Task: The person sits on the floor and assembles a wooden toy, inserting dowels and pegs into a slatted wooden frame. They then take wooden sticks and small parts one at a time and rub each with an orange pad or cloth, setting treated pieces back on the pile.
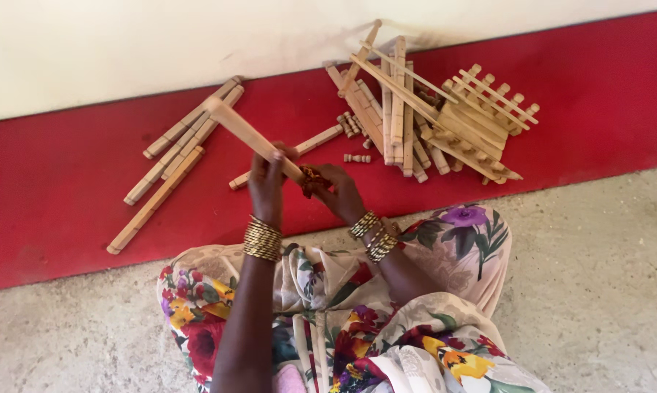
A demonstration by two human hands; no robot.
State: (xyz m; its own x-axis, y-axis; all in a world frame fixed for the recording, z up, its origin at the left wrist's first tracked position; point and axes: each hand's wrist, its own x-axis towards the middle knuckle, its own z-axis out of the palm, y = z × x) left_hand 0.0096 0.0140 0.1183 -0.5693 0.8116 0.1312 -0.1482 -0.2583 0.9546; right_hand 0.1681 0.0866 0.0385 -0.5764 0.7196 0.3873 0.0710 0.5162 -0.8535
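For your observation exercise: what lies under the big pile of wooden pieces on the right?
The pile of wooden pieces lies on the red floor strip, which shows all around it. Slotted frames sit on top, with long sticks crossing them. Whatever lies beneath the overlapping pieces is covered.

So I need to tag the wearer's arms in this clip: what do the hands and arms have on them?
Both arms are bare, with no sleeves. The left hand has a stack of thin gold bangles at the wrist. The right hand has gold bangles too, in two separate bunches.
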